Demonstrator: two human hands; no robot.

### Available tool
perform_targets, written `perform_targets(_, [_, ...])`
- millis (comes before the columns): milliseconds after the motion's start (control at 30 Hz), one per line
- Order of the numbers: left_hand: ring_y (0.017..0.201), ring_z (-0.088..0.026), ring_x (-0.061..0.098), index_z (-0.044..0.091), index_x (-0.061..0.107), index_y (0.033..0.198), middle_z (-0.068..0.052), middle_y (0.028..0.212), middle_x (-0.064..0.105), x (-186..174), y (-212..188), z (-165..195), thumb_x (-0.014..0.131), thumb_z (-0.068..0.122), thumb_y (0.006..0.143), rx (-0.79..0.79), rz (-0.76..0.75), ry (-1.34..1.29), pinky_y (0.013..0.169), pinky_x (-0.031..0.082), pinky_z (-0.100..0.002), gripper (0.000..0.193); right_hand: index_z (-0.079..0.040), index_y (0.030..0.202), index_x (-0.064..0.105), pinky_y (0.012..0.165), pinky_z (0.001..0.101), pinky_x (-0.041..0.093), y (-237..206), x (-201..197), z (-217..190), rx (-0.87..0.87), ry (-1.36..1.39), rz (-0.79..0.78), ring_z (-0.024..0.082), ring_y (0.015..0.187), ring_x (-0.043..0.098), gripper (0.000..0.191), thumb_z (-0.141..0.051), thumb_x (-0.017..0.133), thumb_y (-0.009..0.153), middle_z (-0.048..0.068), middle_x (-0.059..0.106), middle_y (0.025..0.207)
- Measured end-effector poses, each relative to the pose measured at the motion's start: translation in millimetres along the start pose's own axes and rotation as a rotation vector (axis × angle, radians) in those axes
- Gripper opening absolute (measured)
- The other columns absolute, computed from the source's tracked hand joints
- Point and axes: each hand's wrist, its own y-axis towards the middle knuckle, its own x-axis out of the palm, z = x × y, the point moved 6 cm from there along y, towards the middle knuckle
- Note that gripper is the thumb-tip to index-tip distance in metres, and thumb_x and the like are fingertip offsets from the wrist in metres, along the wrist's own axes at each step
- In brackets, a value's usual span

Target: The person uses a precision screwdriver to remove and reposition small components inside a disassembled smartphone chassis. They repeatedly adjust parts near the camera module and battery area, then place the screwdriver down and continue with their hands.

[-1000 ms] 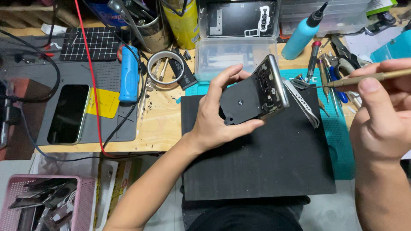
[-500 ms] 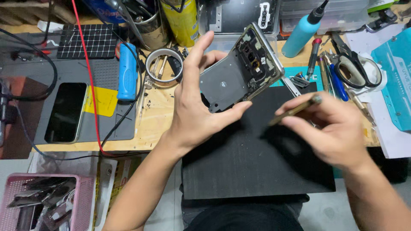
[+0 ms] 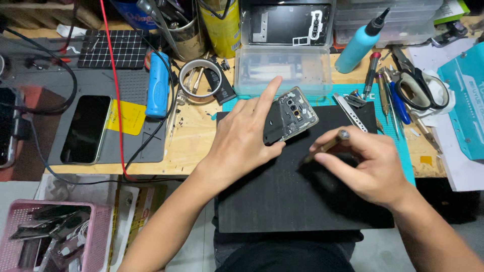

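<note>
Head view — left hand (image 3: 242, 143) pins the opened phone (image 3: 288, 120) flat on the black mat (image 3: 282, 201), steadying it, while right hand (image 3: 370, 168) pinches a thin tool (image 3: 327, 145).

Phone repair wkshop: scissors (image 3: 421, 88), opened phone (image 3: 289, 115).

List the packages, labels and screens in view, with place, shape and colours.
Phone screen: left, on the grey mat, dark rectangle.
Yellow label: beside that phone, squarish.
Teal package: far right, flat, white print.
Yellow can: top centre, upright cylinder.
Clear box: above the black pad, rectangular.
</note>
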Motion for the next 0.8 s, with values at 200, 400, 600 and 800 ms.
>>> perform_targets(200, [0.098, -0.037, 0.060, 0.009, 0.021, 0.161, -0.017, 0.101, 0.064, 39.0, 10.9, 10.6, 0.090, 0.024, 0.064, 0.093, -0.067, 0.012, 0.087, 0.047, -0.048, 0.120, 0.007, 0.115, 0.062, 0.087, 0.0276, 0.060, -11.7, -46.8, 2.8, -0.023, 0.127, 0.346, 0.017, 0.097, 0.072, 0.019, 0.009, 0.068, 0.098, 0.016, 0.073, 0.107])
perform_targets(400, [0.108, -0.037, 0.058, 0.008, 0.045, 0.151, -0.018, 0.114, 0.062, 62.8, 14.1, 19.8, 0.088, 0.030, 0.068, 0.272, -0.094, -0.054, 0.094, 0.045, -0.047, 0.096, 0.008, 0.119, 0.060, 0.095, 0.0280, 0.061, -14.7, -62.2, 6.8, -0.079, 0.231, 0.492, 0.019, 0.103, 0.073, 0.016, 0.011, 0.065, 0.104, 0.017, 0.071, 0.111])
perform_targets(600, [0.134, -0.049, 0.042, 0.001, 0.061, 0.132, -0.034, 0.151, 0.040, 54.1, -4.3, 15.4, 0.077, 0.060, 0.075, 0.311, -0.100, 0.142, 0.108, 0.032, -0.062, 0.083, 0.004, 0.122, 0.059, 0.097, 0.0306, 0.064, -8.9, -61.5, 11.4, -0.102, 0.308, 0.518, 0.019, 0.105, 0.074, 0.020, 0.009, 0.065, 0.103, 0.016, 0.072, 0.113])
perform_targets(800, [0.148, -0.043, 0.036, -0.003, 0.069, 0.124, -0.023, 0.159, 0.039, 48.6, -18.7, 16.4, 0.069, 0.054, 0.091, 0.344, -0.099, 0.207, 0.117, 0.029, -0.064, 0.065, 0.008, 0.119, 0.059, 0.091, 0.0296, 0.060, -1.4, -55.9, 15.1, -0.101, 0.273, 0.505, 0.020, 0.102, 0.072, 0.015, 0.011, 0.066, 0.106, 0.019, 0.071, 0.112])
